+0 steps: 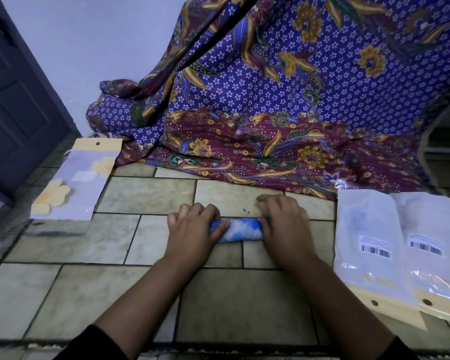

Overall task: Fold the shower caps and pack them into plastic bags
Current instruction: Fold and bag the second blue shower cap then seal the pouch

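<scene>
A blue and white shower cap [240,229] lies rolled into a narrow strip on the tiled floor [146,196]. My left hand [192,229] grips its left end, with the thumb on top of the roll. My right hand [283,224] covers and presses its right end. Only the middle of the roll shows between the hands. A plastic bag [73,183] with a yellow header and flower print lies flat to the left. Two more plastic bags [369,245] [431,242] with barcode labels lie overlapped at the right.
A purple and maroon batik cloth [270,113] hangs down and spreads over the floor behind the hands. A dark door [16,107] stands at the far left beside a pale wall. A shelf edge [447,141] shows at the right.
</scene>
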